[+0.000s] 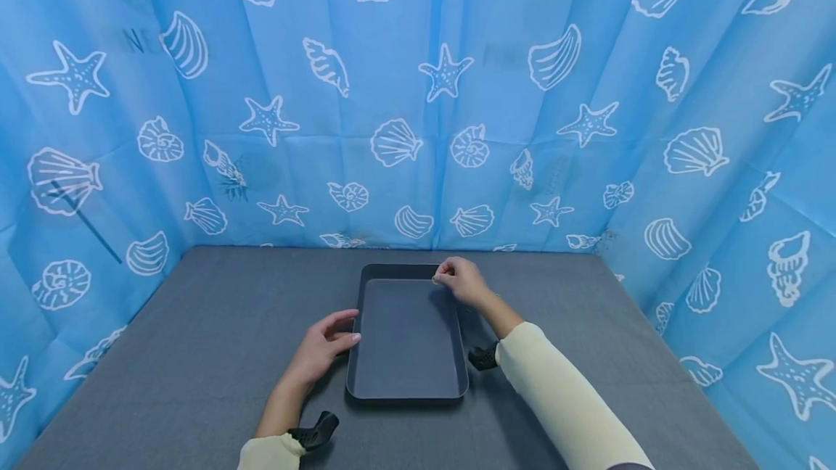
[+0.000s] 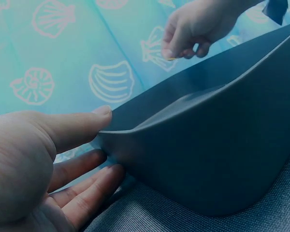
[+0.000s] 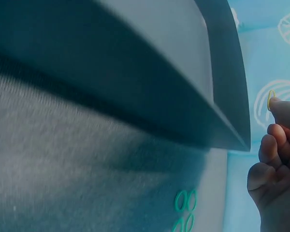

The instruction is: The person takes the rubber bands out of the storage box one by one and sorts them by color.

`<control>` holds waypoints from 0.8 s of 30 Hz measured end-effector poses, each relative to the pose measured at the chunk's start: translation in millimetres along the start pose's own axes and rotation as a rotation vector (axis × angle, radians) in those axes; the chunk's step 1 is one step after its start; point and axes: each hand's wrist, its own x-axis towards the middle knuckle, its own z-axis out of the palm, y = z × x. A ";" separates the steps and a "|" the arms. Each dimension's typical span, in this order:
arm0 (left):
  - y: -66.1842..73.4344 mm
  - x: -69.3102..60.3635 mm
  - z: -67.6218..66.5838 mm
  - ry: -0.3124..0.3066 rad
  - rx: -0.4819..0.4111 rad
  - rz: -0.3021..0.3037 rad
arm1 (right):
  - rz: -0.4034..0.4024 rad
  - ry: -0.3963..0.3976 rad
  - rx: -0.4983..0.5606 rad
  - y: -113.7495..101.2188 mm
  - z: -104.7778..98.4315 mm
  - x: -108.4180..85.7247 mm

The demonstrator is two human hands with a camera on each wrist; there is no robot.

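Observation:
A dark grey rectangular tray (image 1: 410, 339) lies on the cloth. My left hand (image 1: 316, 350) is at its left side, with fairly straight fingers touching the outer wall and the thumb (image 2: 82, 129) at the rim. Over the far right corner of the tray, my right hand (image 1: 464, 281) pinches a small thin yellow ring (image 3: 268, 102) between thumb and fingertip. The other fingers of that hand are curled in. In the right wrist view, several small green rings (image 3: 176, 202) lie on the cloth beside the tray, under the right forearm.
Grey cloth (image 1: 215, 354) covers the table. A blue curtain (image 1: 405, 93) with white shells and starfish hangs behind it and along both sides. Each wrist wears a black camera mount, such as the one on the left wrist (image 1: 316, 432).

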 end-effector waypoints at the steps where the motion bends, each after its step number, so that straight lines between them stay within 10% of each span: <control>1: -0.1 0.1 -0.2 0.002 -0.001 -0.003 | 0.001 0.004 0.001 1.5 -1.0 -0.6; 24: -0.3 -0.7 -0.2 -0.003 0.003 -0.001 | 0.013 0.034 -0.003 43.9 -22.1 -15.3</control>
